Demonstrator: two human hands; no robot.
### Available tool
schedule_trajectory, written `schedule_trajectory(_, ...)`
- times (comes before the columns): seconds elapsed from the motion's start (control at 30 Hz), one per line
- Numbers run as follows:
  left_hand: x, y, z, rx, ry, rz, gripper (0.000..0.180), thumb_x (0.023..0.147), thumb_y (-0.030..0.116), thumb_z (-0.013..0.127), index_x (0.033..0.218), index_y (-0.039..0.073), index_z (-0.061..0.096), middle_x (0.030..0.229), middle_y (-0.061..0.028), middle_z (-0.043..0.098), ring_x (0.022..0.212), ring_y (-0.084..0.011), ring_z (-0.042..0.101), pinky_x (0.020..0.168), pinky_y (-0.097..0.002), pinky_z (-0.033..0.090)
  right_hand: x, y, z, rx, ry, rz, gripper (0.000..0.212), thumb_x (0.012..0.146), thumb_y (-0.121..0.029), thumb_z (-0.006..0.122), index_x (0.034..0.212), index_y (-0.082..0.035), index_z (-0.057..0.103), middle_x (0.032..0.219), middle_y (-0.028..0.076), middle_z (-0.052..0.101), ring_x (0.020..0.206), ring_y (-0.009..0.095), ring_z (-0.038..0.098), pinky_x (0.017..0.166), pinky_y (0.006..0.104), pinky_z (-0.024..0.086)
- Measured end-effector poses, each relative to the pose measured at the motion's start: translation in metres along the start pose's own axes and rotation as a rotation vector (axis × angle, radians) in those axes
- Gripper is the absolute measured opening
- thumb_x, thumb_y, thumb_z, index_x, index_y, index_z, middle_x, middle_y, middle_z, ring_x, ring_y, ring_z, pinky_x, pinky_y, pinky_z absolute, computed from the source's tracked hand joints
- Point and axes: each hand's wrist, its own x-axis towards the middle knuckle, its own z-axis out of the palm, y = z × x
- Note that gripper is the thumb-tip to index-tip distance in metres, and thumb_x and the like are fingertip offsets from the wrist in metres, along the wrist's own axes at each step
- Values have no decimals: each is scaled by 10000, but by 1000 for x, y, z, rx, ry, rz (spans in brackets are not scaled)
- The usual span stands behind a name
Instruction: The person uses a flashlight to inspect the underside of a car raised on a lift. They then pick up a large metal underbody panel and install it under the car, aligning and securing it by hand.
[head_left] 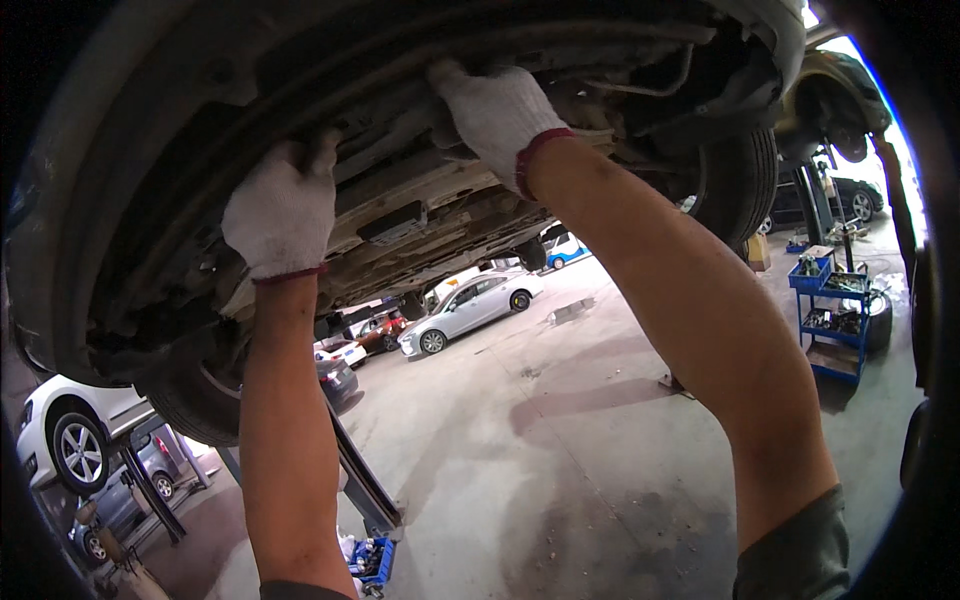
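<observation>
Both of my hands wear white knit gloves with red cuffs and reach up to the dark underside of a raised car (390, 205). My left hand (280, 215) is at the dark lower panel (200, 150) near the car's end, its fingers curled and one dirty fingertip pointing up. Farther right and higher, my right hand (500, 115) is closed against the same underbody, with a soiled fingertip at a dark edge. What either hand grips, if anything, is hidden by the gloves and the shadow.
Tyres (738, 185) of the raised car hang at both sides. A blue tool cart (835, 325) stands at the right, and a blue crate (372, 562) sits on the floor near a lift post (360, 470). A silver sedan (475, 305) is parked beyond; a white car (75, 430) is raised at left.
</observation>
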Motion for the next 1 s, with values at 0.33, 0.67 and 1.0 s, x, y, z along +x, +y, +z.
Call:
schedule_trajectory(0.33,10,51,-20,-123,-247,190,544,954,566,605,1041,47,747,980,-233,722,899,-409,699,786,-471,547,-1,10,9,439,94,57,519,1007,-431,593,1196,44,681,1178,299,683,1151,386,663,956,431,528)
schedule_trajectory(0.67,12,76,-3,-17,-186,-23,551,939,609,594,997,94,782,936,-200,731,896,-379,709,787,-456,549,1,69,-26,394,12,-29,390,969,-315,700,1184,11,684,991,112,736,783,156,661,712,297,549)
schedule_trajectory(1.0,12,97,2,121,-127,102,555,971,585,561,891,77,770,828,-190,722,802,-390,710,711,-462,561,36,104,-60,444,165,-254,473,900,-329,781,1151,58,676,1079,178,744,967,264,693,891,363,540)
